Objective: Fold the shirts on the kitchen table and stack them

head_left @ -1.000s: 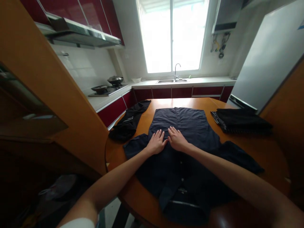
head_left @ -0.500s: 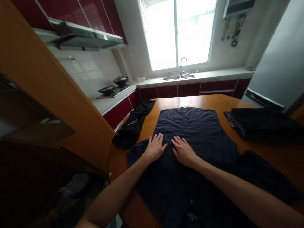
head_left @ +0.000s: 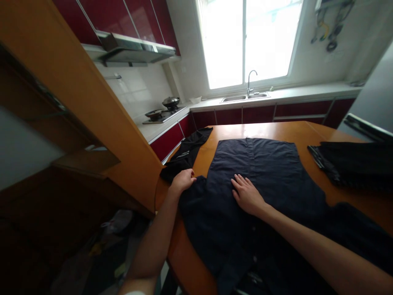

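Observation:
A dark navy button-up shirt point(head_left: 254, 159) lies spread over the wooden table, its hem toward the window and its buttons and collar near me. My left hand point(head_left: 183, 180) is at the shirt's left sleeve, fingers curled in and closed on the cloth there; the fingertips are partly hidden. Flat on the middle of the shirt rests my right hand point(head_left: 248, 196), palm down with fingers stretched out. The other sleeve reaches away to the lower right.
A black garment with white stripes point(head_left: 188, 151) lies along the left edge of the wooden table point(head_left: 276, 129). Folded dark clothes point(head_left: 359, 164) lie at the right. Beyond are a sink point(head_left: 235, 98), a stove with pans point(head_left: 162, 116) and a wooden partition point(head_left: 135, 164) close on the left.
My left hand has moved left from the shirt's middle to its sleeve and curled its fingers. My right hand stays flat on the cloth. The view has turned slightly left.

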Demonstrator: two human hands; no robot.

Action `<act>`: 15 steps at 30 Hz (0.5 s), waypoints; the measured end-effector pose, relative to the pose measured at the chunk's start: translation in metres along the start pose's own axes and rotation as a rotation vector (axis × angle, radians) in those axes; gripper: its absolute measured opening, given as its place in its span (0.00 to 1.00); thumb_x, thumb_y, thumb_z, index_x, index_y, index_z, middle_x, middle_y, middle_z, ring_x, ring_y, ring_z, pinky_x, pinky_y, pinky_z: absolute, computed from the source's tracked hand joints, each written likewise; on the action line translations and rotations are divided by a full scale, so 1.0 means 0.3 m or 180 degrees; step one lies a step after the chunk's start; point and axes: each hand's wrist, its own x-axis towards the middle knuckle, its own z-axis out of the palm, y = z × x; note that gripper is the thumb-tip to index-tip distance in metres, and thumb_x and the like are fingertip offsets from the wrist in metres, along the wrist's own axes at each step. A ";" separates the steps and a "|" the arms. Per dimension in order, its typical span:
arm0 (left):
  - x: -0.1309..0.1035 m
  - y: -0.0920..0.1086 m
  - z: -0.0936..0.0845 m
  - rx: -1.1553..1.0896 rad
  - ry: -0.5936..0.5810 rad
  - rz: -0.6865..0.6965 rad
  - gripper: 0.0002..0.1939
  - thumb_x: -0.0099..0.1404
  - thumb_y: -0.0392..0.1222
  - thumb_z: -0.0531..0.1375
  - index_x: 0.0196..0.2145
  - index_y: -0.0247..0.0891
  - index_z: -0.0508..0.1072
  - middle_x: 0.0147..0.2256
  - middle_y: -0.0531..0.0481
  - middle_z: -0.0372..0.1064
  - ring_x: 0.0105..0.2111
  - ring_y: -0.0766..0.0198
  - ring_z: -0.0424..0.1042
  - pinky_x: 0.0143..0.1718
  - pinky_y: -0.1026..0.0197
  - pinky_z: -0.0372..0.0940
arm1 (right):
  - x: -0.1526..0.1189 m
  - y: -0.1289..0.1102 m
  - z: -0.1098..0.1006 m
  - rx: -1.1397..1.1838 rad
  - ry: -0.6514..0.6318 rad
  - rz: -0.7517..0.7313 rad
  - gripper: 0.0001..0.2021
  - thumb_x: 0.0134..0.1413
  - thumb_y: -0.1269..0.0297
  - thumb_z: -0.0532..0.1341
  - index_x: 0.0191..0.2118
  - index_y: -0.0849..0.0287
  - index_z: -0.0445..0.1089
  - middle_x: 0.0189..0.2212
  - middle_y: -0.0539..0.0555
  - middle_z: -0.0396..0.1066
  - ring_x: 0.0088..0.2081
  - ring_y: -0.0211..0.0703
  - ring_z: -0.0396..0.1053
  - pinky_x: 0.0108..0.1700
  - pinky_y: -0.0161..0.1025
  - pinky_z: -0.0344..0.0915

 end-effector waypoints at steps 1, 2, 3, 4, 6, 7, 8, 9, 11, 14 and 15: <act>0.001 -0.013 -0.001 0.0017 -0.0096 -0.0013 0.12 0.63 0.43 0.67 0.43 0.38 0.77 0.44 0.45 0.78 0.44 0.56 0.77 0.41 0.64 0.67 | 0.000 0.000 0.000 -0.0003 -0.0006 0.0007 0.27 0.65 0.63 0.50 0.67 0.67 0.61 0.70 0.64 0.52 0.71 0.53 0.47 0.70 0.51 0.44; 0.002 -0.022 0.000 0.0039 -0.0180 -0.0016 0.12 0.60 0.44 0.69 0.41 0.39 0.78 0.43 0.46 0.79 0.44 0.56 0.77 0.39 0.65 0.66 | 0.001 0.000 -0.001 0.0000 -0.0013 0.0010 0.27 0.65 0.63 0.50 0.67 0.67 0.61 0.70 0.64 0.52 0.71 0.53 0.47 0.70 0.51 0.44; 0.002 -0.028 0.000 0.0066 -0.0248 -0.0020 0.12 0.58 0.44 0.70 0.39 0.39 0.78 0.42 0.46 0.79 0.43 0.56 0.77 0.38 0.65 0.66 | 0.001 0.000 -0.001 0.0007 -0.0017 0.0009 0.27 0.65 0.63 0.51 0.67 0.67 0.61 0.70 0.64 0.52 0.71 0.53 0.47 0.70 0.51 0.44; 0.001 -0.031 0.001 0.0099 -0.0299 -0.0033 0.13 0.56 0.45 0.71 0.38 0.39 0.77 0.42 0.46 0.79 0.43 0.56 0.77 0.37 0.65 0.65 | 0.001 -0.001 -0.002 0.0016 -0.0020 0.0004 0.27 0.65 0.63 0.51 0.67 0.67 0.61 0.70 0.64 0.52 0.71 0.53 0.47 0.70 0.51 0.44; -0.003 -0.032 -0.002 0.0173 -0.0369 -0.0096 0.15 0.55 0.47 0.71 0.38 0.38 0.77 0.40 0.44 0.79 0.42 0.53 0.77 0.36 0.64 0.65 | 0.001 -0.001 -0.002 0.0033 -0.0017 -0.0006 0.27 0.65 0.63 0.51 0.67 0.67 0.61 0.70 0.65 0.52 0.71 0.53 0.47 0.70 0.51 0.44; -0.006 -0.030 -0.005 0.0206 -0.0396 -0.0137 0.16 0.56 0.49 0.71 0.37 0.37 0.77 0.39 0.42 0.79 0.42 0.52 0.78 0.35 0.63 0.65 | 0.001 -0.001 -0.002 0.0038 -0.0010 -0.0007 0.27 0.65 0.63 0.51 0.67 0.67 0.61 0.70 0.65 0.52 0.71 0.53 0.47 0.70 0.52 0.44; -0.008 -0.028 -0.008 0.0234 -0.0423 -0.0172 0.16 0.57 0.51 0.70 0.37 0.36 0.77 0.38 0.41 0.79 0.41 0.51 0.78 0.34 0.62 0.64 | 0.001 -0.001 -0.002 0.0044 -0.0005 -0.0006 0.27 0.65 0.62 0.51 0.67 0.67 0.61 0.70 0.65 0.51 0.71 0.53 0.47 0.70 0.52 0.44; -0.011 -0.024 -0.012 0.0254 -0.0450 -0.0192 0.17 0.58 0.53 0.69 0.36 0.36 0.77 0.37 0.40 0.79 0.40 0.50 0.78 0.33 0.62 0.64 | 0.002 0.000 -0.002 0.0052 0.0000 0.0000 0.27 0.65 0.62 0.51 0.67 0.67 0.61 0.70 0.65 0.51 0.71 0.53 0.47 0.70 0.52 0.44; -0.015 -0.015 -0.018 0.0280 -0.0504 -0.0171 0.18 0.59 0.55 0.67 0.34 0.36 0.78 0.36 0.38 0.79 0.40 0.49 0.78 0.33 0.62 0.64 | 0.002 0.001 -0.001 0.0072 0.0003 0.0005 0.27 0.65 0.62 0.52 0.67 0.67 0.61 0.69 0.65 0.52 0.71 0.54 0.48 0.70 0.52 0.44; -0.020 0.000 -0.024 0.0295 -0.0536 -0.0036 0.17 0.58 0.54 0.67 0.34 0.36 0.78 0.39 0.37 0.79 0.41 0.48 0.78 0.34 0.62 0.65 | 0.002 0.003 -0.001 0.0120 0.0021 -0.0007 0.27 0.65 0.62 0.52 0.67 0.66 0.61 0.69 0.65 0.52 0.71 0.54 0.47 0.70 0.53 0.44; -0.022 0.004 -0.025 0.0293 -0.0528 0.0004 0.16 0.58 0.53 0.67 0.34 0.36 0.78 0.41 0.37 0.78 0.42 0.48 0.78 0.35 0.62 0.65 | 0.002 0.004 -0.001 0.0134 0.0029 -0.0015 0.27 0.65 0.62 0.52 0.67 0.66 0.61 0.69 0.65 0.52 0.71 0.54 0.47 0.70 0.53 0.44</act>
